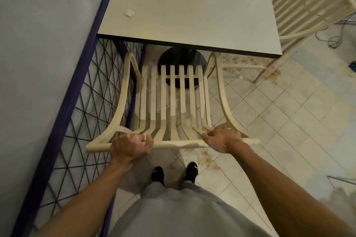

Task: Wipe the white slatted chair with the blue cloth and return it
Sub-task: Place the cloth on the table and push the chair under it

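Left hand [131, 145] and right hand [221, 138], well apart, each grip the top rail of the white slatted chair [173, 92], its seat just beyond them, probably to steer it toward the table [192, 15] (blue cloth nowhere in sight).

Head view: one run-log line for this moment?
left hand: grips chair top rail | right hand: grips same rail | blue cloth: not in view

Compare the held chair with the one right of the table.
The left hand and right hand grip the near chair by its top rail; the far chair is untouched. The near chair faces the table's near edge; the far chair, its right side. Both are cream, slatted.
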Demonstrator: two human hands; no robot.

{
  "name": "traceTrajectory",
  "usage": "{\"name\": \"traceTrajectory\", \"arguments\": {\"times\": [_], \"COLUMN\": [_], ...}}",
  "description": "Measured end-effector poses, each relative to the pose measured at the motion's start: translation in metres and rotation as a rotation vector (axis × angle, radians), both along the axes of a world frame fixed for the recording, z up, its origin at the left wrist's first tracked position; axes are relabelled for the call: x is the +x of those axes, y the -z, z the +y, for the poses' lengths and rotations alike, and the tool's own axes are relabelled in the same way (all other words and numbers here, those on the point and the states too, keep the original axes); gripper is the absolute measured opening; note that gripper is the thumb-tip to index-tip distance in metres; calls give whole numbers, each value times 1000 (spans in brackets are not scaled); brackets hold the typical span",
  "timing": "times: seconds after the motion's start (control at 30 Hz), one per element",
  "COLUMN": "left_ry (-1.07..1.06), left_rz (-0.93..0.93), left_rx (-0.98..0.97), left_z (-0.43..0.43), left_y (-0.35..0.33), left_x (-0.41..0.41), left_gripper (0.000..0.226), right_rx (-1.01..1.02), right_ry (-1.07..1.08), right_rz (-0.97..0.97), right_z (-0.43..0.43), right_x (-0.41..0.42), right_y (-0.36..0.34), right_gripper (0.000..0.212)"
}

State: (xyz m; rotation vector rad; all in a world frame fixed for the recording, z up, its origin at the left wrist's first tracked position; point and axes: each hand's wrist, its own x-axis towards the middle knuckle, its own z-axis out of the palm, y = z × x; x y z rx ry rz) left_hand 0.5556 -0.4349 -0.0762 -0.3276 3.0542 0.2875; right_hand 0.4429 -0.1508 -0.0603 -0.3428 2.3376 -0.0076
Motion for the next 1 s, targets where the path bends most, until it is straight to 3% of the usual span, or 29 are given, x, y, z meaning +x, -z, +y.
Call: {"name": "traceTrajectory", "arguments": {"times": [0.13, 0.37, 0.53, 1.0], "left_ry": [7, 16, 35, 42], "left_rz": [-1, 34, 29, 87], "left_rx": [11, 3, 34, 46], "left_z": [-14, -36, -30, -35], "left_y": [3, 3, 4, 6], "left_x": [5, 14, 28, 19], "left_gripper": [68, 61, 59, 48], "right_rx": [-30, -95, -116, -102], "right_ry": [-9, -21, -9, 32], "right_rz": [8, 36, 43, 339], "right_z": [-10, -25, -17, -24], "right_x": [10, 38, 53, 62], "right_y": [7, 14, 17, 15], "right_gripper": [56, 73, 70, 83]}}
